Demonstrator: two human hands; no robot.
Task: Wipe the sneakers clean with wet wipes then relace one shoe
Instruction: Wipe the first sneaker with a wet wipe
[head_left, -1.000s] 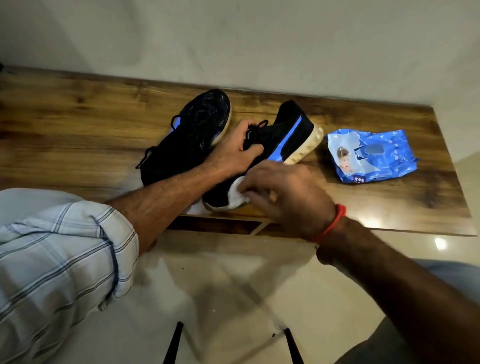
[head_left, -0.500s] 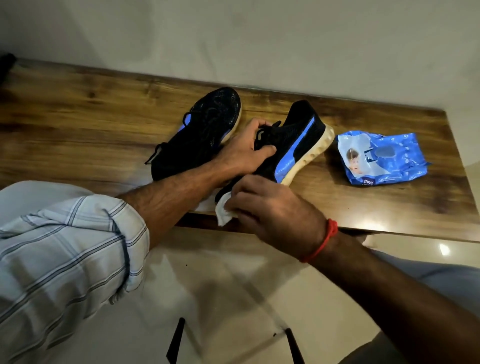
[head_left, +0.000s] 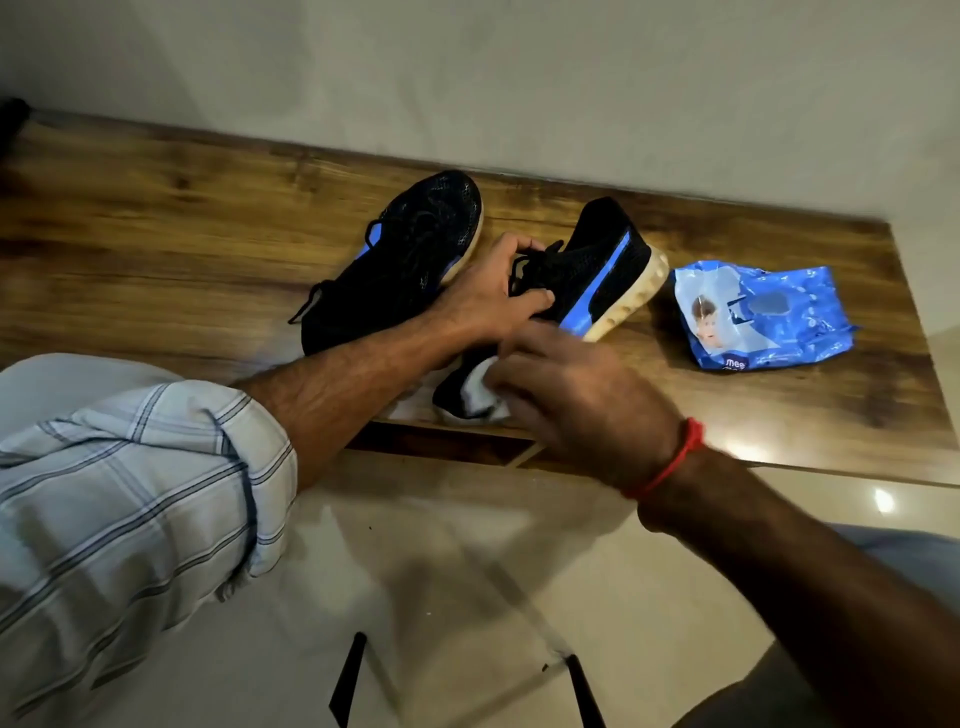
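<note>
Here my left hand (head_left: 493, 296) grips the right shoe (head_left: 587, 275) around its laces, tilting it on the table (head_left: 156, 249) so its pale sole faces right. My right hand (head_left: 576, 400) pinches a white wipe (head_left: 480, 392) against that shoe's near end at the table edge. The other shoe (head_left: 400, 260) lies just left. The blue wipes pack (head_left: 763, 317) rests apart, to the right.
</note>
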